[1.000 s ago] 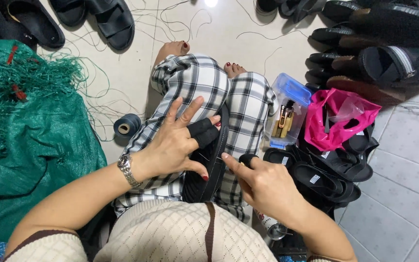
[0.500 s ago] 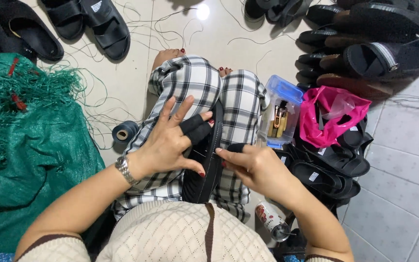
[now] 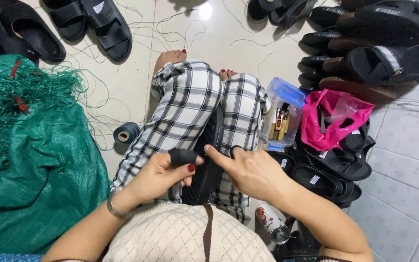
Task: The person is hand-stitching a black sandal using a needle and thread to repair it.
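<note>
A black sandal lies lengthwise on my lap, over black-and-white checked trousers. My left hand pinches the sandal's black strap between thumb and fingers. My right hand is beside it on the right, index finger stretched out and touching the strap's end at the sandal's edge. A metal bracelet sits on my left wrist.
A green mesh sack fills the left. A dark thread spool stands on the tiled floor by my left leg. A clear box with blue lid, a pink bag, stacked black sandals and a can are right.
My left hand has closed from a spread-fingered hold into a pinch on the strap. My right hand has shifted up, its index finger now pointing at the strap. The view has tilted slightly.
</note>
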